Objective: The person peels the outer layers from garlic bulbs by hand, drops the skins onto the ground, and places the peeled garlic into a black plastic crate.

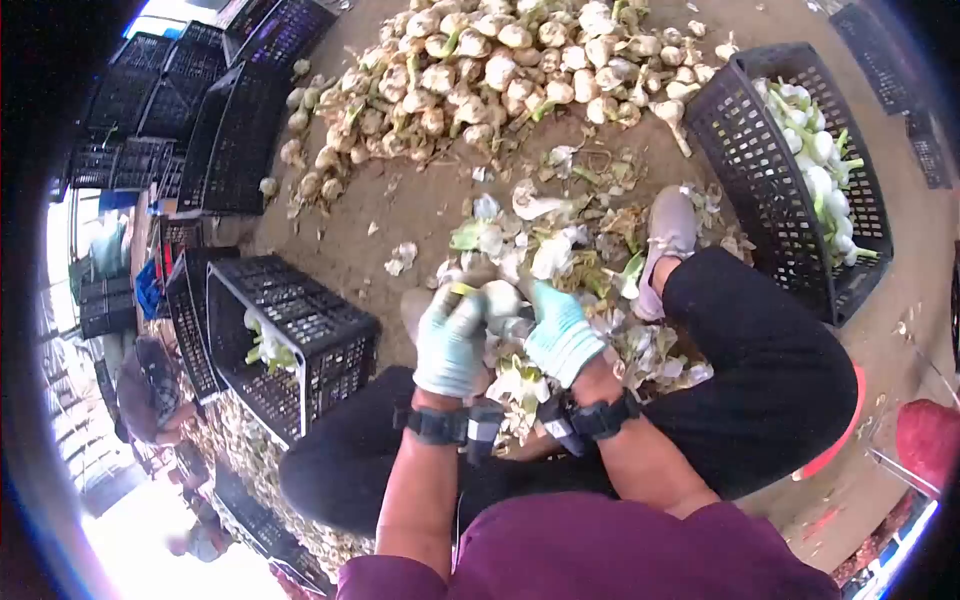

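In the head view, both my hands wear pale green gloves and meet above a litter of peelings. My left hand (450, 345) is closed around one side of a white garlic bulb (502, 299); a small yellow bit shows by its fingers, too blurred to name. My right hand (563, 335) is closed against the bulb's other side, and what its curled fingers hold is hidden. Garlic skins and leaf scraps (555, 255) lie beneath and around both hands, between my legs.
A large heap of unpeeled garlic (490, 75) lies ahead. To the right, a black crate (755, 165) holds white bulbs with green stems. Another black crate (300, 310) stands at left, near stacked crates (235, 135). Other people (150, 390) sit far left.
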The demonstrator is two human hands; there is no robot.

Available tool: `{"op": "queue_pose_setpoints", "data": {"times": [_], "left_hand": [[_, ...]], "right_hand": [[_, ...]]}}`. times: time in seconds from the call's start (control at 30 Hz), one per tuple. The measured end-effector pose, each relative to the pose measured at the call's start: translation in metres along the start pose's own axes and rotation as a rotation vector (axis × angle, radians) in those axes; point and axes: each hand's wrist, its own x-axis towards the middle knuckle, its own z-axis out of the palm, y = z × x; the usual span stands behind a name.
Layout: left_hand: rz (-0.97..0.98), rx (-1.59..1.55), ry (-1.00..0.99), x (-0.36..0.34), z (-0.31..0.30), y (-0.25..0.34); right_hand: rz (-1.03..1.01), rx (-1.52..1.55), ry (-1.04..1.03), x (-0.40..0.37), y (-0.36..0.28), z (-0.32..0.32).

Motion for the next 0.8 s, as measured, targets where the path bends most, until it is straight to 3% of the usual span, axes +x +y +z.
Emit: {"op": "queue_pose_setpoints", "data": {"times": [0.03,0.1,0.13,0.17,0.23,0.27,0.33,0.37,0.4,0.43,0.47,0.5,0.57,0.6,0.67,0.7,0.77,0.8], "left_hand": [[-0.017,0.143,-0.051,0.003,0.014,0.007],[-0.029,0.247,-0.058,0.018,0.026,0.014],[-0.033,0.186,-0.045,0.03,0.026,0.015],[-0.037,0.123,-0.034,0.044,0.025,0.017],[-0.001,0.327,0.055,0.09,-0.004,0.002],[0.023,0.531,0.102,0.117,-0.022,-0.004],[0.175,1.113,0.185,0.17,-0.047,-0.011],[0.57,1.362,0.169,0.201,-0.073,-0.032],[0.2,1.028,0.264,0.211,-0.017,-0.003],[-0.069,0.337,0.244,0.237,-0.031,-0.019],[0.071,0.853,0.271,0.264,-0.033,-0.019],[0.131,1.033,0.375,0.29,-0.037,-0.03],[0.032,0.948,0.405,0.351,-0.084,-0.071],[0.096,0.927,0.443,0.357,-0.083,-0.082],[0.162,1.0,0.621,0.353,-0.07,-0.085],[0.169,0.991,0.631,0.347,-0.07,-0.085],[0.004,0.404,0.4,0.324,-0.081,-0.082],[-0.16,0.284,0.262,0.302,-0.08,-0.078]], "right_hand": [[0.078,0.085,0.039,0.005,0.002,-0.003],[0.32,0.737,0.09,0.011,0.007,-0.023],[0.238,0.814,0.264,0.011,-0.011,-0.046],[0.163,1.094,0.315,0.018,0.03,-0.051],[-0.44,1.614,0.136,0.021,-0.008,-0.105],[-0.434,1.486,0.166,0.02,-0.002,-0.118],[0.036,0.594,0.366,0.017,0.032,-0.123],[0.167,0.057,0.334,0.028,0.046,-0.134],[0.244,-0.245,0.311,0.043,0.064,-0.148],[0.326,-0.42,0.302,0.057,0.085,-0.152],[0.414,-0.508,0.321,0.073,0.11,-0.15],[0.5,-0.528,0.366,0.089,0.131,-0.154],[0.582,-0.31,0.574,0.105,0.179,-0.132],[0.585,-0.338,0.594,0.107,0.188,-0.136],[0.563,-0.8,0.255,0.112,0.194,-0.135],[0.522,-0.761,0.258,0.102,0.184,-0.113],[0.383,-0.343,0.415,0.073,0.143,-0.05],[0.311,-0.168,0.452,0.062,0.132,-0.016]]}}
